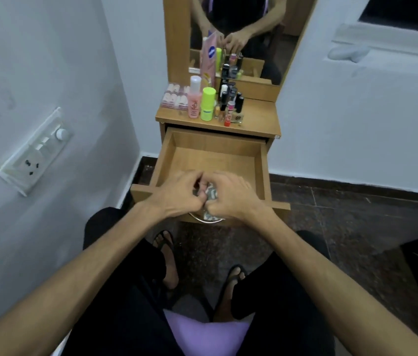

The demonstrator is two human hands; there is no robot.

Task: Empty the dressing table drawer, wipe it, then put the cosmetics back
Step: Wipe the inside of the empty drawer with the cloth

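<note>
A switch panel (34, 151) sits on the left wall, out of the way. The cosmetics (210, 101) stand crowded on the bench (261, 116) beneath the mirror (241, 34), presumably parked there so the drawer (213, 160) could be bared; it hangs pulled out and looks empty. Over its front edge the left hand (177, 194) and the right hand (231, 195) meet, each grip closed on a patterned cloth (210, 195), seemingly bunching it ready for wiping.

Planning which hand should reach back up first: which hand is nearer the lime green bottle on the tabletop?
Left. The left hand is below the lime green bottle and slightly left; the right hand lies farther right. Both grip the cloth.
</note>
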